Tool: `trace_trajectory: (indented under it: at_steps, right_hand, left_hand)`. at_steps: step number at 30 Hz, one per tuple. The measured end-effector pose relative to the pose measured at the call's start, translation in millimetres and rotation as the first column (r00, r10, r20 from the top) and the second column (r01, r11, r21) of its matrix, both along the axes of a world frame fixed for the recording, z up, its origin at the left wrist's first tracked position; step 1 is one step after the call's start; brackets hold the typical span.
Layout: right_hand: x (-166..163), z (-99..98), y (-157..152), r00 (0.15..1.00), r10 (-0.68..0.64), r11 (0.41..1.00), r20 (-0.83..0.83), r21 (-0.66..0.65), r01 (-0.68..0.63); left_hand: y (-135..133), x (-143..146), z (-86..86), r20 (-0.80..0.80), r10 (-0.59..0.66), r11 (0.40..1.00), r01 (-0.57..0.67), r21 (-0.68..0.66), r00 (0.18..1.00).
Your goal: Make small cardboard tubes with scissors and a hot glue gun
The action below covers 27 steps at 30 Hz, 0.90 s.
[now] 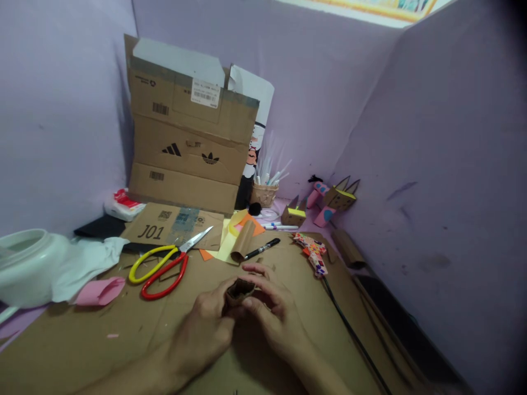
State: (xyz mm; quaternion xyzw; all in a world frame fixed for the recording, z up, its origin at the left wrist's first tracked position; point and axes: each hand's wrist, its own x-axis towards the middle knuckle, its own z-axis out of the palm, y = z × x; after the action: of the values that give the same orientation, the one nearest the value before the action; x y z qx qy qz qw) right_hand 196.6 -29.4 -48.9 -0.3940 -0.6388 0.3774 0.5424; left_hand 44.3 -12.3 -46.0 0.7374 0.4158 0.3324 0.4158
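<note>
Both my hands meet low in the middle of the view over a brown cardboard sheet (82,340). Between them sits a small rolled cardboard piece (240,291), open end facing me. My left hand (208,323) wraps its fingers around the roll's left side. My right hand (274,310) curls over its right side and top, fingers pressed on it. Just beyond my hands lie a cardboard tube (242,241) and a black marker (262,249).
Scissors with yellow and red handles (162,264) lie to the left. A tall folded cardboard box (187,137) stands at the back. White tub (24,266), pink paper (101,291), a basket of pens (264,192), paper figures (333,198) and a black cable (349,329) surround the sheet.
</note>
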Motion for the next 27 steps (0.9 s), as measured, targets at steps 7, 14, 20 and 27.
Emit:
trace_trajectory:
  at_steps: [7,14,20,27]
  right_hand:
    - [-1,0.5,2,0.991,-0.093,0.994,-0.096,-0.072,0.086]
    - [-4,0.9,5,0.970,-0.117,0.967,-0.214,-0.247,0.062]
    - [31,8.1,16,0.805,-0.441,0.893,-0.396,-0.286,0.349]
    - [50,14.0,26,0.610,-0.574,0.810,-0.546,-0.269,0.521]
  left_hand:
    - [6,1,0.1,0.038,0.026,0.995,-0.022,-0.102,0.999]
    - [6,3,4.0,0.049,-0.008,0.977,0.019,-0.212,0.999]
    - [45,-3,42.9,-0.292,0.132,0.989,-0.106,0.104,0.947]
    - [117,39,54.0,-0.610,0.317,0.939,-0.151,0.309,0.726]
